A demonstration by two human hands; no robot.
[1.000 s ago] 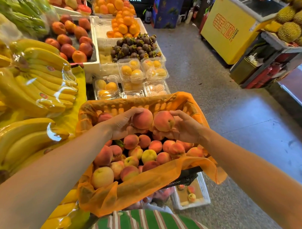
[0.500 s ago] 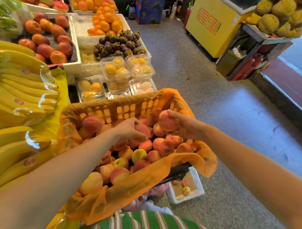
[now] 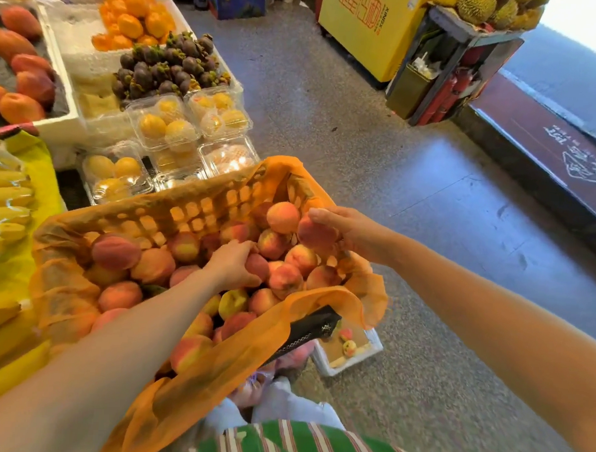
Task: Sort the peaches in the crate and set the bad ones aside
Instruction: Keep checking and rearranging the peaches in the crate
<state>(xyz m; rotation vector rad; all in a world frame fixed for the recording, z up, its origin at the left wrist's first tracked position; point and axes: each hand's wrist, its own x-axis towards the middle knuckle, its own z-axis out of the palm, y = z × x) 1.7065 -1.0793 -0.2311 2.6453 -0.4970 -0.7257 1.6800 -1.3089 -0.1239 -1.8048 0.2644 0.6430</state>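
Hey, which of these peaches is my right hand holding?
The pinkish-red peach at the crate's far right edge, held in the right hand. The left hand grips a second peach in the middle of the pile.

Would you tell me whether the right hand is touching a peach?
Touching. The head view shows the right hand gripping a reddish peach, with no gap.

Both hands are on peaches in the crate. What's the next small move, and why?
Probably turn the right-hand peach over to check it: the right hand grips it at the crate's right rim, and the white box on the floor beside the crate, holding a few peaches, looks like the reject spot. The left hand grips another peach inside the crate.
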